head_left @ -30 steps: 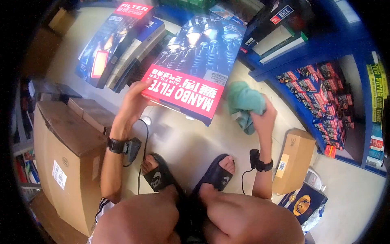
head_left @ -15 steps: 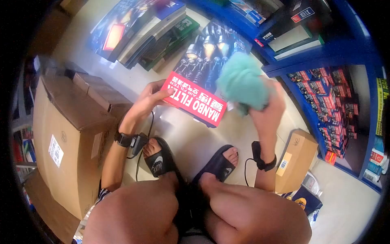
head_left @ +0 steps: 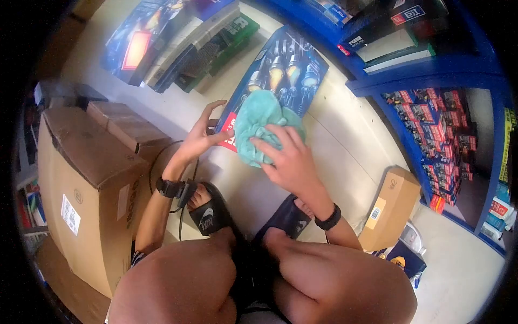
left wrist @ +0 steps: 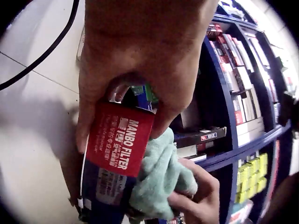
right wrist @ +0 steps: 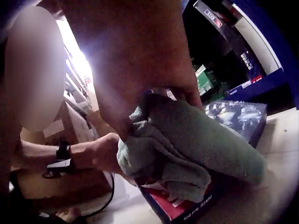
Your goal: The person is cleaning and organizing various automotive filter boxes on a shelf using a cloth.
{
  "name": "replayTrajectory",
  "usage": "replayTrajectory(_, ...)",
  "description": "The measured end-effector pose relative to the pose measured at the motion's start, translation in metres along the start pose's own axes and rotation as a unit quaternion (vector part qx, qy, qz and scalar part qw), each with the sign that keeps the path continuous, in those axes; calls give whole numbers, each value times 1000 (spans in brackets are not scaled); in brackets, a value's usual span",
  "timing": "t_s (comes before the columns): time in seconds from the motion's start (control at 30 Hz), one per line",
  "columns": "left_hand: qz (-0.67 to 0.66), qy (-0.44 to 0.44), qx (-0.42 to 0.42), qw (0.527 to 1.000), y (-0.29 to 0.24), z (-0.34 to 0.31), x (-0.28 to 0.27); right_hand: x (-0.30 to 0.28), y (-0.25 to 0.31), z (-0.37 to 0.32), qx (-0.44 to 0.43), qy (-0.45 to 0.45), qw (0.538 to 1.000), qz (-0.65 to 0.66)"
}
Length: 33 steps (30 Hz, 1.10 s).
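Head view: left hand (head_left: 197, 142) grips the blue-and-red cardboard box (head_left: 294, 67); right hand (head_left: 295, 166) grasps soft green cloth (head_left: 258, 114) atop it, best pressed evenly.

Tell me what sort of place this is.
Likely an auto parts shop or its stockroom: blue shelves packed with small boxes, a box marked MANBO FILTER with engine parts pictured on it, and a large carton nearby.

At left, a tall brown cardboard carton (head_left: 108, 232) with a white label (head_left: 70, 214); beyond it, a lower brown box (head_left: 123, 127). At right, a blue shelf unit (head_left: 426, 81) with stacked small red-and-blue boxes (head_left: 431, 127); nearby, an oblong tan carton (head_left: 389, 208).
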<state>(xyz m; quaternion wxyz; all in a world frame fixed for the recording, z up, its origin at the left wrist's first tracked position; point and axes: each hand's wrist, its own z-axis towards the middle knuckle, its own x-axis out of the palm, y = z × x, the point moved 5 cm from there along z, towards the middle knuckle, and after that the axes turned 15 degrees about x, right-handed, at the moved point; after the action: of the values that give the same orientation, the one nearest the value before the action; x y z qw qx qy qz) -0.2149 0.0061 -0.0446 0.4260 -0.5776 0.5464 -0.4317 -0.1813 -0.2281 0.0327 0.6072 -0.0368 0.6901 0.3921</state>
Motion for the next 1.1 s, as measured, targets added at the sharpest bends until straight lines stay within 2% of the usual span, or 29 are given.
replayTrajectory(0.07,9,26,66,997,-2,4,0,11,-1,1,11,-2,1000,-10)
replayTrajectory(0.17,67,48,45,996,-2,8,-6,17,-16,9,32,-9,999,-8)
replayTrajectory(0.3,64,54,57,995,5,10,-9,20,-37,28,46,-52,998,-5)
replayTrajectory(0.37,20,56,7,998,10,4,-5,19,-58,41,59,-84,994,-22)
replayTrajectory(0.47,68,64,23,995,13,1,-1,7,-90,71,89,-129,986,-59)
replayTrajectory(0.6,53,61,43,996,25,1,1,-3,-119,102,125,-170,973,-96)
replayTrajectory(0.8,59,67,15,996,17,-1,2,-15,-152,136,185,-217,949,-134)
replayTrajectory(0.97,68,55,39,995,7,2,5,-13,-135,104,144,-172,971,-80)
replayTrajectory(1.03,72,52,39,995,7,2,4,0,-106,71,57,-149,985,-68)
replayTrajectory(1.1,65,47,52,995,6,2,4,13,-80,45,30,-73,995,-56)
